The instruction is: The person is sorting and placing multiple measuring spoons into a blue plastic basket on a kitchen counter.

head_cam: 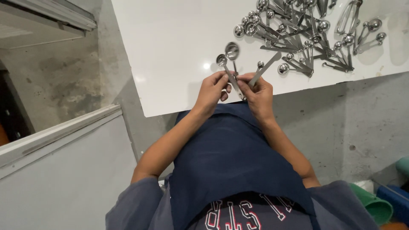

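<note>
Both hands meet over the near edge of a white table. My left hand pinches the handles of two steel measuring spoons, whose round bowls point away from me. My right hand grips the same bundle of handles and a third, smaller steel measuring spoon that angles up to the right. The handle ends are hidden between my fingers.
A large heap of steel measuring spoons lies on the table's far right. A white panel stands to my left on the concrete floor. Green and blue containers sit at the lower right. I wear a dark blue apron.
</note>
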